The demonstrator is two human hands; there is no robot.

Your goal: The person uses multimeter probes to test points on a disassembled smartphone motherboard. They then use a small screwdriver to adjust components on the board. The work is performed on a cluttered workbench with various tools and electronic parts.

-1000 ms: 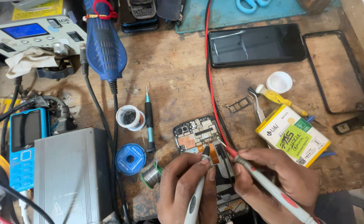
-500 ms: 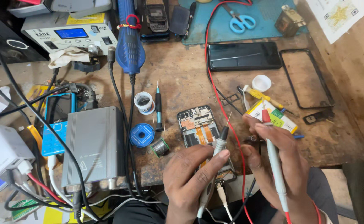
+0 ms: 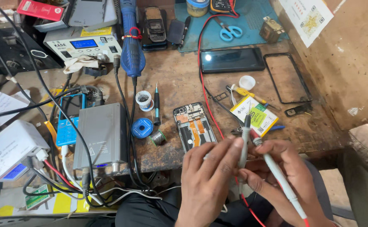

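An opened phone [image 3: 194, 126] with its circuit board and orange flex cables bare lies on the worn wooden bench [image 3: 171, 84]. Just in front of it, my left hand [image 3: 209, 178] grips a grey-white test probe [image 3: 243, 141] with its black tip pointing up. My right hand [image 3: 282, 174] holds a second white probe [image 3: 278, 178] that ends in a red lead. Both probe tips are lifted off the phone, close together near the bench's front edge.
A phone battery [image 3: 253, 115] and an empty phone frame [image 3: 286, 77] lie to the right. A dark phone screen [image 3: 232, 60], scissors [image 3: 229, 31], a blue hot-air handle [image 3: 131, 42], a grey power unit [image 3: 102, 130], solder spools [image 3: 142, 127] and a screwdriver [image 3: 156, 105] crowd the bench.
Both hands have pulled back from the opened phone toward me, lifting the probes off the board. The view has shifted, showing more of the bench and the right wall.
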